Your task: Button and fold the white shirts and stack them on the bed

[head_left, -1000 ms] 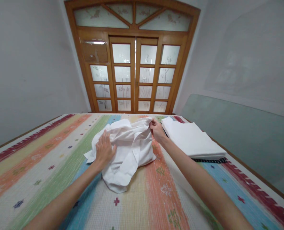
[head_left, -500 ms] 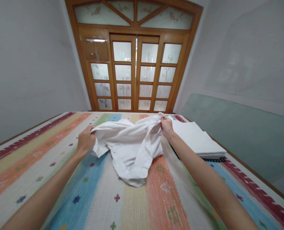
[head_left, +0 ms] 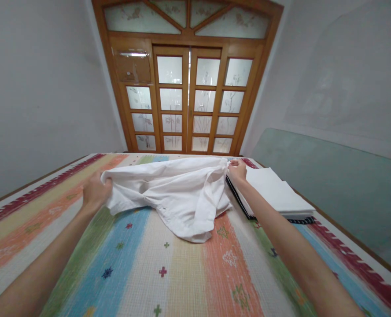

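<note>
A white shirt (head_left: 178, 189), crumpled and partly spread, is stretched sideways between my two hands above the striped cloth. My left hand (head_left: 97, 191) is closed on its left end, with the fabric running over the thumb. At the upper right corner of the shirt, my right hand (head_left: 237, 171) is closed in a pinch on the edge; the fingertips are partly hidden. The lower middle of the shirt droops toward me in loose folds and rests on the cloth.
A flat stack of folded white cloths (head_left: 271, 189) with dark layers beneath lies to the right, under my right forearm. The colourful striped bedcover (head_left: 142, 264) spreads below. A pale green headboard-like panel (head_left: 334, 171) stands along the right, and wooden glazed doors (head_left: 187, 101) are ahead.
My left hand has moved left and slightly toward me, my right hand slightly right. The shirt is pulled wider and its drooping edge has risen a little.
</note>
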{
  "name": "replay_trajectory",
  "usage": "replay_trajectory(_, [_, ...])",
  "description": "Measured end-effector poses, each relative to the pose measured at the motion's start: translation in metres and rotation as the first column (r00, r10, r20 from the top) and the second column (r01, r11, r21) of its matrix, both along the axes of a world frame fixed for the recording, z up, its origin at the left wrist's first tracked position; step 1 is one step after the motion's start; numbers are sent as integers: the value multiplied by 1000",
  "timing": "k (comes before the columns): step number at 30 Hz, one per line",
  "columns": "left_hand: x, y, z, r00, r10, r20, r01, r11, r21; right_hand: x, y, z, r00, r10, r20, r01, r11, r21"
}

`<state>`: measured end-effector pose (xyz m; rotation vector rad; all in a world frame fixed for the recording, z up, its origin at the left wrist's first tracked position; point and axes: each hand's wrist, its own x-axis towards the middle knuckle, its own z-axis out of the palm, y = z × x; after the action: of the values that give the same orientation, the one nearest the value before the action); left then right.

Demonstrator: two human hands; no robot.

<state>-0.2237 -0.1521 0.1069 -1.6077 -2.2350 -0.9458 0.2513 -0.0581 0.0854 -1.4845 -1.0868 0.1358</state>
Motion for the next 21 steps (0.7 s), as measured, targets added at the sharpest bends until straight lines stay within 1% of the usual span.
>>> replay_trajectory(2, [7, -2, -13, 985, -11, -170, 16, 999, 28, -14, -12, 2, 992, 58, 116, -59, 998, 9])
replay_trajectory(3, [12, -4, -19, 968, -17, -251, 35, 997, 68, -24, -19, 3, 977, 126, 173, -132, 991, 22])
replay_trajectory(4, [19, -6, -25, 947, -33, -319, 72, 991, 114, -34, -28, 5, 942, 224, 250, -238, 971, 24])
replay_trajectory(5, [26, -8, -30, 926, -71, -371, 136, 979, 153, -46, -39, 6, 883, 334, 330, -355, 935, 6])
replay_trajectory(6, [33, -9, -35, 904, -139, -404, 226, 958, 175, -57, -50, 6, 795, 451, 405, -479, 877, -37])
replay_trajectory(7, [40, -9, -39, 874, -239, -423, 336, 926, 172, -69, -63, 6, 663, 589, 462, -613, 782, -118])
replay_trajectory(8, [47, -9, -42, 830, -359, -426, 454, 880, 141, -80, -75, 6, 498, 714, 492, -725, 655, -216])
replay_trajectory(9, [52, -8, -45, 768, -488, -415, 568, 819, 86, -90, -88, 4, 329, 801, 500, -790, 524, -318])
replay_trajectory(10, [57, -7, -48, 689, -609, -393, 666, 746, 13, -99, -101, 1, 207, 840, 502, -804, 438, -402])
replay_trajectory(11, [61, -7, -50, 608, -705, -365, 738, 672, -68, -106, -113, -3, 107, 861, 497, -786, 379, -489])
replay_trajectory(12, [64, -6, -53, 538, -771, -340, 781, 608, -143, -113, -123, -8, 42, 866, 499, -753, 356, -554])
replay_trajectory(13, [66, -6, -55, 490, -810, -322, 799, 565, -205, -117, -132, -13, 8, 858, 513, -723, 360, -590])
replay_trajectory(14, [68, -7, -58, 466, -829, -311, 800, 544, -251, -121, -139, -18, 3, 847, 531, -700, 381, -604])
replay_trajectory(15, [70, -8, -61, 461, -833, -307, 791, 542, -283, -123, -144, -22, 18, 834, 551, -683, 413, -602])
replay_trajectory(18, [72, -12, -67, 493, -816, -302, 754, 574, -320, -121, -147, -25, 81, 788, 611, -619, 520, -589])
replay_trajectory(21, [75, -17, -71, 542, -786, -298, 725, 616, -307, -112, -136, -11, 78, 701, 708, -525, 633, -569])
